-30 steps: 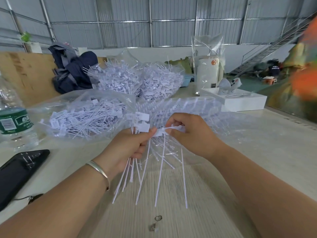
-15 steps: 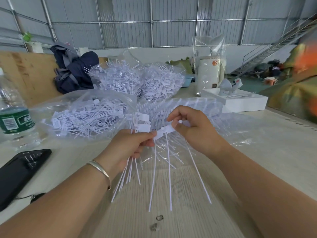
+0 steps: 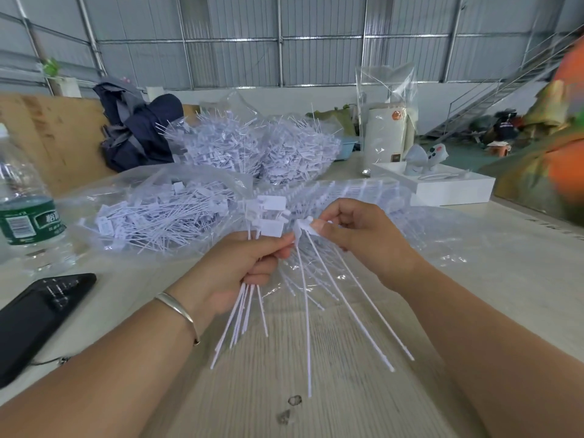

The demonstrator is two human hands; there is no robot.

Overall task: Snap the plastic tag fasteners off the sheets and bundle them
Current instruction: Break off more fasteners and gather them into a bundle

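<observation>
A bundle of white tag fasteners (image 3: 252,222) stood gripped in the curled left hand (image 3: 234,267) above the table (image 3: 505,279), tails hanging down, while the right hand (image 3: 357,238) just beside pinched a few more fasteners (image 3: 335,298) by their heads, before bags of fasteners (image 3: 164,213).
</observation>
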